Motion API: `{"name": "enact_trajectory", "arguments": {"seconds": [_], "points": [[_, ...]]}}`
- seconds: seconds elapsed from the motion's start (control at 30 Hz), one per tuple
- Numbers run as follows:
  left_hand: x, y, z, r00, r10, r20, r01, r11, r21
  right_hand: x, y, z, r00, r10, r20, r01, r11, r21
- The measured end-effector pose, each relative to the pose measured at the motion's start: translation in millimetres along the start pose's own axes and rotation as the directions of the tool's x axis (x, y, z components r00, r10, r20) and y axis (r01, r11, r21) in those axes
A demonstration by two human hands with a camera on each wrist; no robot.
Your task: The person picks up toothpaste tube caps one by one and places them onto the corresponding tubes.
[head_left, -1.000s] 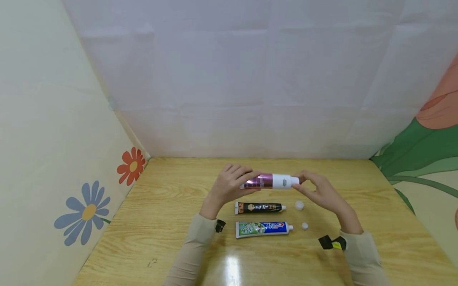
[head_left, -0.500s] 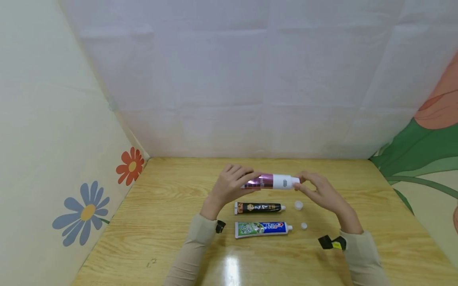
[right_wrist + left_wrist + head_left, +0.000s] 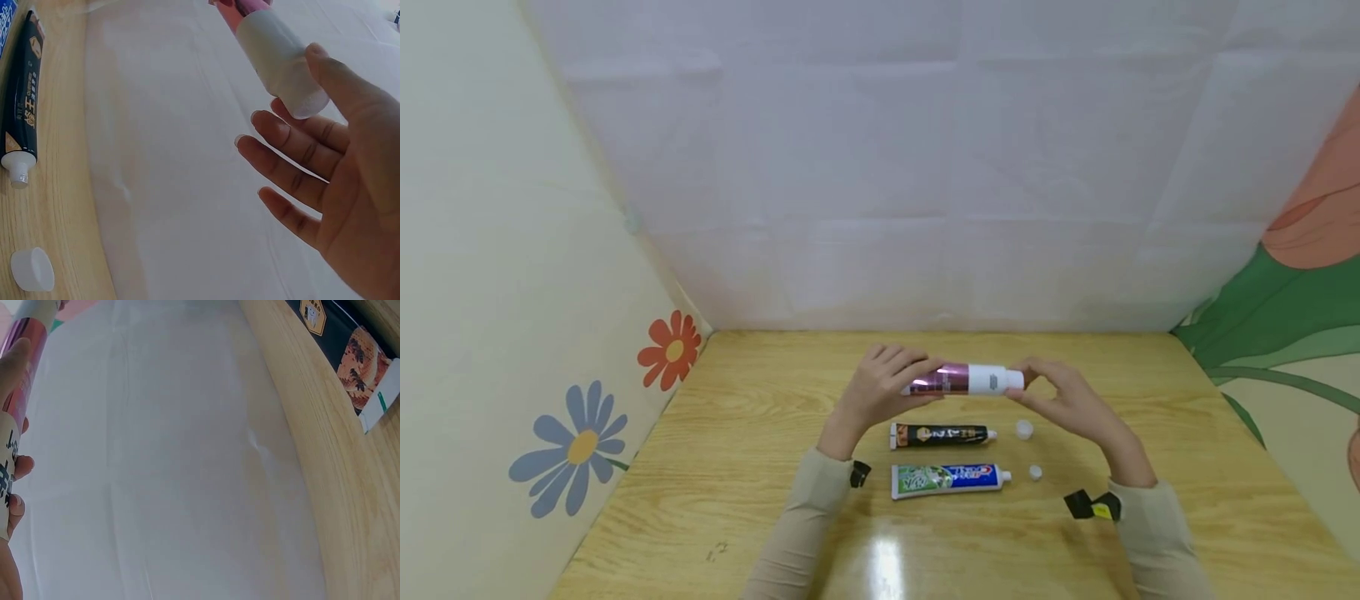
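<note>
A purple and white toothpaste tube (image 3: pixel 951 379) is held level above the table, its white cap (image 3: pixel 1015 380) pointing right. My left hand (image 3: pixel 880 387) grips the purple tail end, thumb on the near side and fingers beyond. At the other end, my right hand (image 3: pixel 1067 406) pinches the cap between thumb and index finger; the right wrist view shows its other fingers (image 3: pixel 287 169) spread free. Below the held tube lie a black toothpaste tube (image 3: pixel 943 436) and a green and blue toothpaste tube (image 3: pixel 951 479), both with bare nozzles.
Right of the lying tubes are two loose white caps, a larger cap (image 3: pixel 1024 429) and a smaller cap (image 3: pixel 1035 472). They rest on a wood-grain table (image 3: pixel 760 500). A white sheet (image 3: pixel 850 167) hangs behind it, and walls with painted flowers (image 3: pixel 582 446) flank the sides.
The right thumb and index finger have shifted slightly leftward on the cap. The left hand keeps its grip, and the lying tubes and loose caps stay put; the view drifts slightly.
</note>
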State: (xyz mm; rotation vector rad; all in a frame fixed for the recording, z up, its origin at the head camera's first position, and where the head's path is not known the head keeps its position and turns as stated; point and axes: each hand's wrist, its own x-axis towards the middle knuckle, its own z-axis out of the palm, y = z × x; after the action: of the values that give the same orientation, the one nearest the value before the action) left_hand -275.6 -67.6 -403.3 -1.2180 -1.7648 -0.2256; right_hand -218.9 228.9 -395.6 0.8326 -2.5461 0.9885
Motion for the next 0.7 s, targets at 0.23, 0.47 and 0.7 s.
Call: {"name": "enact_trajectory", "arguments": {"seconds": [0.23,0.47,0.7], "points": [[1.2,2.5,4.3,1.0,0.003,0.019,-0.003,1.0,-0.005,-0.8,1.7,-2.0,1.0,-0.018,0.019,0.017,1.0,0.003],[-0.4,5.8,6.2,0.995,-0.04,0.094,0.045,0.998,-0.054,-5.6,6.3,-2.4,0.999,-0.023,0.035,0.025,0.999,-0.043],[-4.9,5.9,7.9,0.981,-0.045,0.188,0.064,0.993,-0.096,-7.5,14.6,-2.3,0.998,-0.015,0.064,0.02,0.998,-0.067]]}}
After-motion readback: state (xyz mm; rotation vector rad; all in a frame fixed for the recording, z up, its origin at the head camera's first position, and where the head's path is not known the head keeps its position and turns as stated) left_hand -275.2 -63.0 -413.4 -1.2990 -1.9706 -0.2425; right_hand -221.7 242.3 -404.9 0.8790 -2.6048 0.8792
